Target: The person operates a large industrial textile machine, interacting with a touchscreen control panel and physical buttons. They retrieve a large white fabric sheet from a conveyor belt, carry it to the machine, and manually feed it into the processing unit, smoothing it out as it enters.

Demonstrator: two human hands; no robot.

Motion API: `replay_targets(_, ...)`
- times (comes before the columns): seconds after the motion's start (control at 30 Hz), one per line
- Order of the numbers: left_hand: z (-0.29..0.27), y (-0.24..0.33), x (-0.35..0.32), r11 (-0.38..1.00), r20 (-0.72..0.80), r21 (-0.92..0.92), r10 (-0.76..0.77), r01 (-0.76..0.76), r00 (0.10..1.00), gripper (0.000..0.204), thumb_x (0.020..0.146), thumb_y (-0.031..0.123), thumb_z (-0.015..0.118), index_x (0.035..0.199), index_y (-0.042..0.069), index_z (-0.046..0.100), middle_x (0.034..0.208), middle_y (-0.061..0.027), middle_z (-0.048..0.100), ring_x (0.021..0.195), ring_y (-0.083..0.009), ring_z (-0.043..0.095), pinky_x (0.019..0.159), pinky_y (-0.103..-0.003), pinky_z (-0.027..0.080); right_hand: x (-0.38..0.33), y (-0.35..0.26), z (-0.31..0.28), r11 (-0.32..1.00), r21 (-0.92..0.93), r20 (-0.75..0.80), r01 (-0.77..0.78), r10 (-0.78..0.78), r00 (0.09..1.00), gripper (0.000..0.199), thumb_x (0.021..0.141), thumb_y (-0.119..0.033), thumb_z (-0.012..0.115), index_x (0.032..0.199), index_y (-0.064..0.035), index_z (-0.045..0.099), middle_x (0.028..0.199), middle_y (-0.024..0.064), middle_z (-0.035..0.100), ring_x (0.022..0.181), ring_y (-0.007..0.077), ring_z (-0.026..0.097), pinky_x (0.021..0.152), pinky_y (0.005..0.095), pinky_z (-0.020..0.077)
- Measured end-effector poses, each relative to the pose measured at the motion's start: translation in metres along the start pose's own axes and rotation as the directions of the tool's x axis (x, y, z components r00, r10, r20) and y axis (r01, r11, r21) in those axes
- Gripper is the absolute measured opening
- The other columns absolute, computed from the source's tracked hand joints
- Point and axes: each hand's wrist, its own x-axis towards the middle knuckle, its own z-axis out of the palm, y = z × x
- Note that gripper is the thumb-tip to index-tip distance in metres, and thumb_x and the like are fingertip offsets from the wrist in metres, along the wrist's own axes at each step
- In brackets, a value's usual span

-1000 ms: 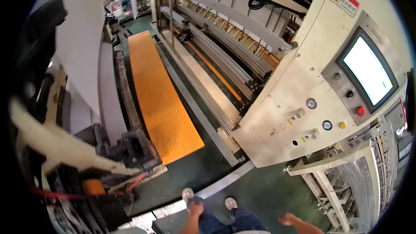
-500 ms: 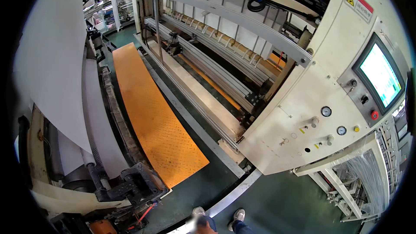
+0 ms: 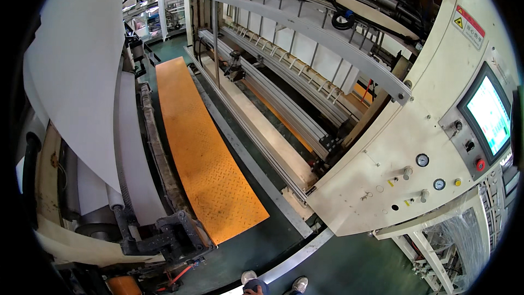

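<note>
Only a small part of my left hand (image 3: 253, 291) shows, at the lower edge in front of my trouser leg. Most of its fingers are cut off, so I cannot see whether it holds anything. My right hand is out of the picture. Both my shoes stand at the bottom by a curved metal strip (image 3: 297, 257) on the green floor. Ahead lies an orange tread-plate walkway (image 3: 204, 158) between a white paper web (image 3: 76, 76) on the left and a cream machine on the right.
A cream side panel (image 3: 355, 196) carries a lit touchscreen (image 3: 489, 112), a red button (image 3: 480, 165) and gauges (image 3: 422, 159). A grey metal bar (image 3: 305, 27) spans the machine. Black roller brackets (image 3: 174, 237) stick out at lower left. Plastic film (image 3: 464, 246) drapes a frame at lower right.
My view has turned slightly left and up, so the machine sits further right and lower in the picture. Less of my left hand shows at the lower edge.
</note>
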Motion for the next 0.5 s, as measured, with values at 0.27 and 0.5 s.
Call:
replay_targets(0.27,0.0,-0.007,-0.003,0.999,-0.011,0.052,0.012,-0.012,1.0,0.055,0.095,0.038,0.056,0.137,0.003,0.054,0.118,-0.012,0.068,0.109,-0.0291,0.064,0.093,-0.051,0.049,-0.007,0.021,0.016,1.0,0.015,-0.005,-0.018,0.018,1.0,0.04,0.091,-0.025,0.055,0.126,-0.0085,0.063,0.106,0.0154,0.071,0.08,0.0315,0.068,0.068,0.0431,0.0554)
replay_targets(0.5,-0.031,0.002,-0.003,0.999,-0.019,0.031,0.023,-0.022,1.0,0.053,0.094,0.037,0.057,0.136,0.004,0.055,0.117,-0.0126,0.068,0.108,-0.0302,0.064,0.092,-0.051,0.049,-0.006,0.085,0.039,0.959,-0.237,0.068,0.155,-0.143,0.987,0.043,0.09,-0.021,0.055,0.131,-0.0087,0.061,0.108,0.0149,0.071,0.079,0.0309,0.067,0.066,0.0425,0.0558)
